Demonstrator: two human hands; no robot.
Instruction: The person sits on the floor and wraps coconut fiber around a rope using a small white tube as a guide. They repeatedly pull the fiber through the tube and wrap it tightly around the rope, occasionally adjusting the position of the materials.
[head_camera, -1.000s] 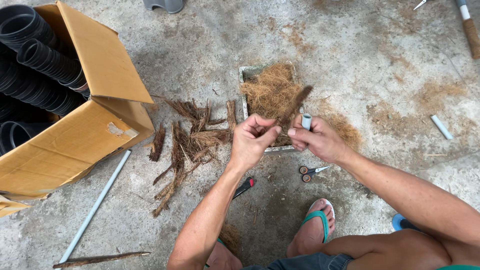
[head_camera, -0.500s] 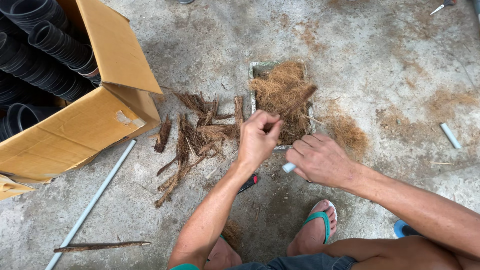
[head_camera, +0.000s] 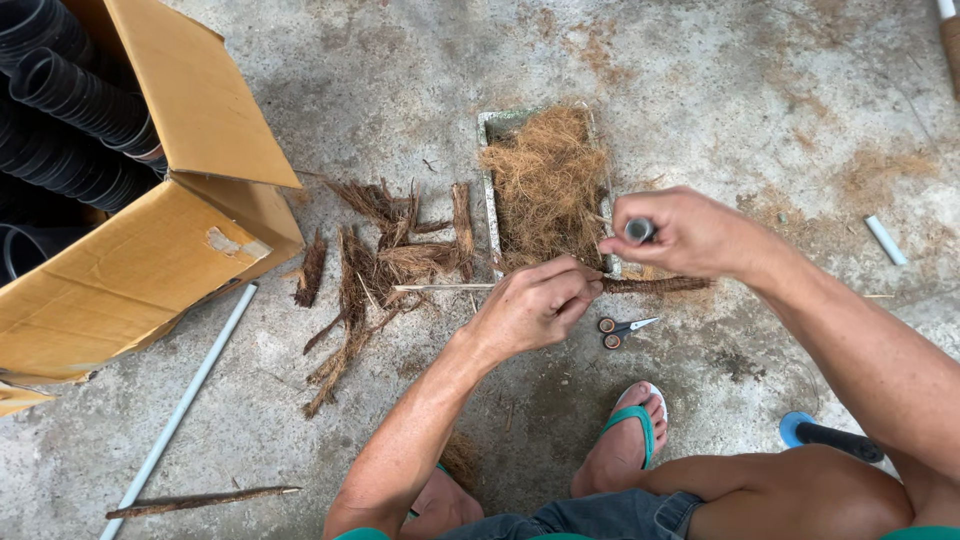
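Left hand (head_camera: 535, 308) now has a thin stick (head_camera: 445, 287) pinched at its fingertips, where half a second ago those fingers were bunched up over the fibre with no stick showing. The stick runs out level to the left of the hand, over the scattered bark strips (head_camera: 375, 262). So the work has gone from picking at fibre to handling this stick.

Right hand (head_camera: 690, 232) has lifted too: it was low, just beside the left hand, and now it sits up and to the right, fist wrapped around a short grey tube (head_camera: 640, 230), the round end facing up at us. Both hands are clamped, then, one on the stick, one on the tube, and they are near each other but not touching.

Just under the right hand a dark fibrous rod (head_camera: 655, 285) lies on the floor, reaching toward the left fingers. Beyond both hands sits the tray (head_camera: 489, 180) heaped with brown fibre (head_camera: 548, 180). Below the left hand, small scissors (head_camera: 620, 328) lie on the concrete. Far left, a cardboard box (head_camera: 170, 250) of black pots (head_camera: 70, 110), and a white pipe (head_camera: 185, 405) beside it.
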